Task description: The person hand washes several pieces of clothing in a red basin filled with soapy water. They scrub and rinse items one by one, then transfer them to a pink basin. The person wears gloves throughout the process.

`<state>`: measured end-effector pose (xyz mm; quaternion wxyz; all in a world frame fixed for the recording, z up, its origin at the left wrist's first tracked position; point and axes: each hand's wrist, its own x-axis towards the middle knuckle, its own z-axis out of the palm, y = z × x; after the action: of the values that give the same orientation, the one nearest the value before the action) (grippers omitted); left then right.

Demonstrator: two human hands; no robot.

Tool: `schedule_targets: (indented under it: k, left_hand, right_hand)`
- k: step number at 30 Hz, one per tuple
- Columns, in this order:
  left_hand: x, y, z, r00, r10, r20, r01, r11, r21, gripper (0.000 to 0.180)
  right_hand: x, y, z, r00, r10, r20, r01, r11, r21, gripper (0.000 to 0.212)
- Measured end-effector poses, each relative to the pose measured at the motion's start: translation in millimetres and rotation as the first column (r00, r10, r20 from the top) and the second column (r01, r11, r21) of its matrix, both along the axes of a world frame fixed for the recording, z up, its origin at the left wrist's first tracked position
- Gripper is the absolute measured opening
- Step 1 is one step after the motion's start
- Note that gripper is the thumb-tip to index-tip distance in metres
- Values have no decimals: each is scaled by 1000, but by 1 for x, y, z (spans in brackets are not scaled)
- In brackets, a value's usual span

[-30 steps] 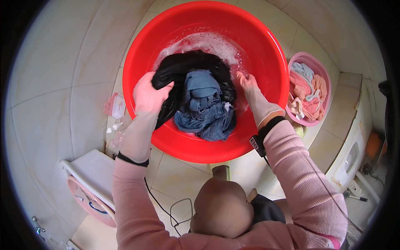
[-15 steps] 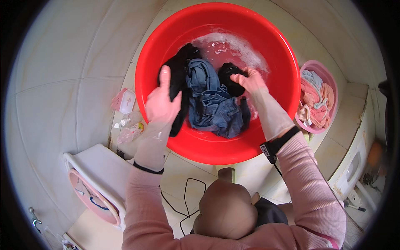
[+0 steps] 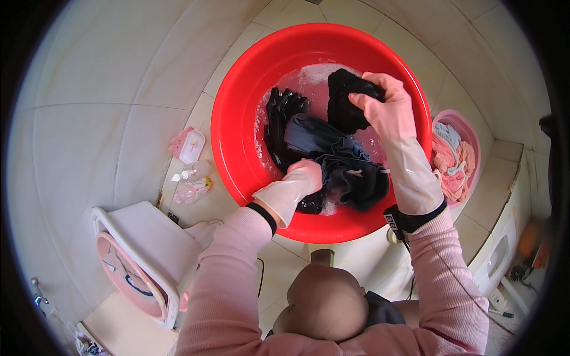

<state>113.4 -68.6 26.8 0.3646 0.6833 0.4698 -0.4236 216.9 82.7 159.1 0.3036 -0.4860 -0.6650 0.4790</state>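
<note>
A large red basin (image 3: 234, 77) holds soapy water and wet clothes. My right hand (image 3: 392, 107), in a pink and white rubber glove, pinches a bunched black cloth (image 3: 344, 101) and holds it up over the basin's right side. My left hand (image 3: 304, 175), gloved likewise, is closed low in the basin on a wet black garment (image 3: 282, 133); its fingertips are partly hidden. Between the hands lie blue denim clothes (image 3: 320, 137), with dark cloth spread over their lower right part.
A pink tub (image 3: 472, 130) of pink and pale laundry stands right of the basin. At left are a clear bottle (image 3: 193, 190), a pump bottle (image 3: 193, 171), a pink-white box (image 3: 191, 146) and a white stool (image 3: 145, 234) beside a pink washbasin (image 3: 107, 243).
My left hand went from open to closed and moved right and down onto the black garment. My right hand lifted the black cloth up and right. Dark cloth now covers part of the denim.
</note>
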Motion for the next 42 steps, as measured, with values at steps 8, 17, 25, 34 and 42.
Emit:
schedule_targets:
  k: [8,17,25,34,42]
  left_hand:
    - [-59,1,79,776,413,477,-492,870,46,58]
    - [-87,73,-9,747,646,160,-583,520,624,84]
    - [-74,35,-14,736,673,70,-677,731,85,83]
    - [-42,-11,2,765,644,-21,-644,762,-74,81]
    - [-31,-35,1,722,692,-10,-684,713,-154,77]
  right_hand:
    - [1,1,-37,897,424,-124,-304,795,525,46]
    - [21,-24,-118,391,498,773,-406,848,-341,111]
    - [27,-26,-155,226,797,560,-424,598,-681,79]
    - [27,-52,-166,-724,373,581,-616,29,-787,73]
    - [32,-68,-130,-314,829,463,-422,315,-850,84]
